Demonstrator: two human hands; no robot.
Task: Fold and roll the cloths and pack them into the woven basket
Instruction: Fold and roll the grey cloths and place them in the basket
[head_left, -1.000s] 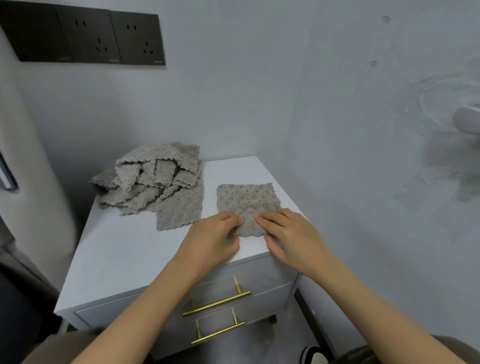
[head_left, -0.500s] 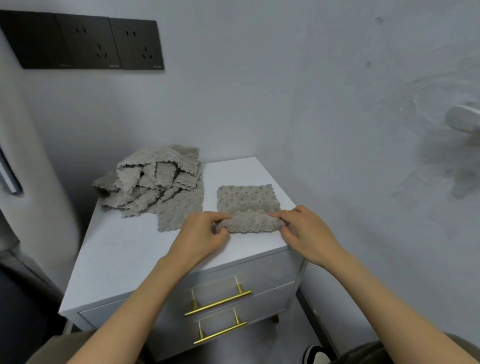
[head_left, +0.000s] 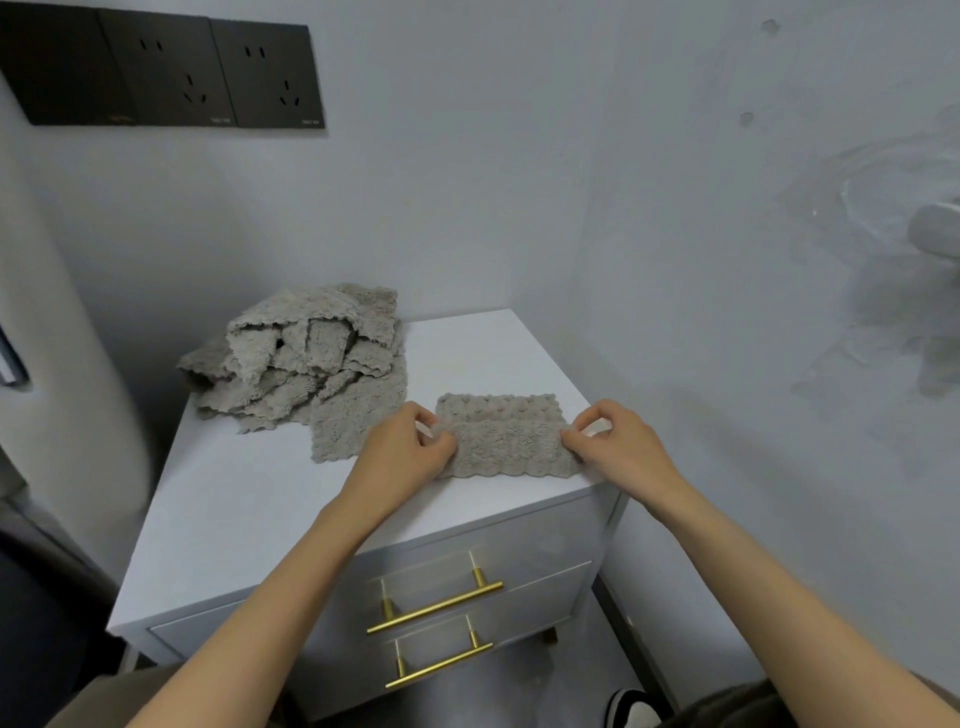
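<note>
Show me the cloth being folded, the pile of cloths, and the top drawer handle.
cloth (head_left: 506, 449): head view, folded flap's middle.
pile (head_left: 306, 364): head view, heap's centre.
handle (head_left: 435, 608): head view, middle of bar.

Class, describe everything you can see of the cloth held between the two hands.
The cloth is grey-beige, plush and bumpy, with scalloped edges. It lies flat on the white cabinet top near the front right corner, folded across its width: a fluffier band nearer, a bumpier band beyond. The left hand and right hand pinch the fold's two ends.

grey-beige scalloped cloth (head_left: 506, 441), white cabinet (head_left: 249, 499), gold handles (head_left: 435, 607).
</note>
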